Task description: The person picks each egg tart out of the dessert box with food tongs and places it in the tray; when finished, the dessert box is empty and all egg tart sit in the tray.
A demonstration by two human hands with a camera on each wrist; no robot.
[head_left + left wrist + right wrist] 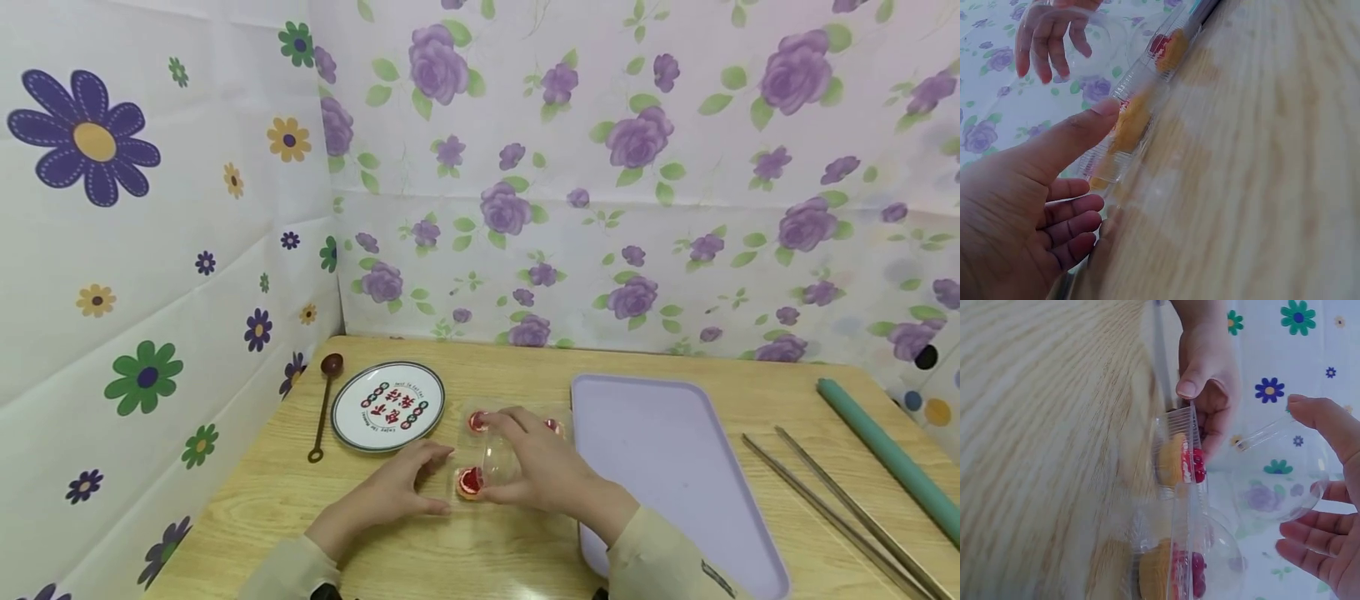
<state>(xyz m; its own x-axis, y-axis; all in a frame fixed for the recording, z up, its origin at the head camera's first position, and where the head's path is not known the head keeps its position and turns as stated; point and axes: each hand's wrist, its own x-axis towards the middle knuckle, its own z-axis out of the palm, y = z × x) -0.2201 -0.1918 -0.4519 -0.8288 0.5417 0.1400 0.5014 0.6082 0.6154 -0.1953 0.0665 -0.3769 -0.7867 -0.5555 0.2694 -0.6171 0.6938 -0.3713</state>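
In the head view a clear plastic dome lid (498, 458) is held in my right hand (543, 467), thumb on its near side and fingers on its far side. Beneath it lies a clear plastic container (465, 504) with small red-topped tarts (470, 482) in its compartments. The right wrist view shows the raised lid (1272, 494) tilted above the container, between thumb and fingers. My left hand (405, 483) is at the container's left end, thumb and index spread apart. In the left wrist view, its thumb tip overlaps the container wall (1110, 159) and its other fingers bend loosely below.
A white plate (352, 421) with printed lettering sits to the left, beside a dark brown long-handled spoon (324, 408). Right of the container lies a lilac tray (652, 450). Farther right are long metal tongs (832, 508) and a teal roll (885, 442). Flowered cloth (510, 208) hangs behind the table.
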